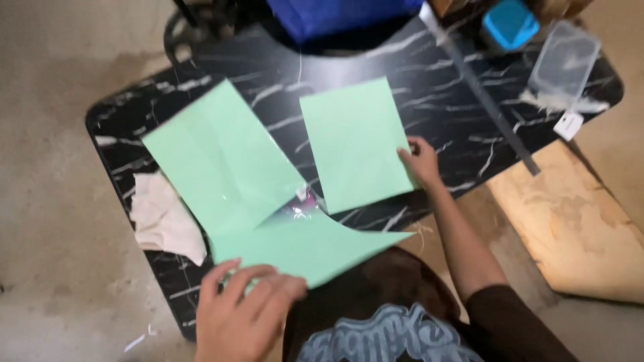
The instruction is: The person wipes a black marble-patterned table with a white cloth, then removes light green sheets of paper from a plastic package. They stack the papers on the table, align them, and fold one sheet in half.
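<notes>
**Three green sheets on a black marbled table**

We counted three sheets of pale green paper. The first sheet (221, 157) lay tilted on the left half of the table (443, 114), a fold line running down it. The second sheet (354, 142) lay flat near the middle, apart from the first. The third sheet (308, 245) hung over the near edge of the table, its far corner tucked under the first sheet.

We saw two hands, both the person's own. The left hand (243, 315) rested on the near edge of the third sheet, fingers lying close together and curled over the paper, with the thumb hidden beneath, so we could not tell whether it was pinching. The right hand (421, 161) touched the right edge of the second sheet, fingers bent and close together; whether they gripped the edge or only pressed it, we could not tell.

One crumpled white cloth (164, 218) lay at the table's left edge. One clear plastic box (563, 60) stood at the far right corner; it looked empty, though the picture was blurred there. Beside it stood one blue box (510, 23), contents hidden. One long grey ruler (493, 110) ran slantwise across the right side, and one small white tag (569, 125) lay by the clear box. One wooden board (570, 221) lay on the floor to the right.
</notes>
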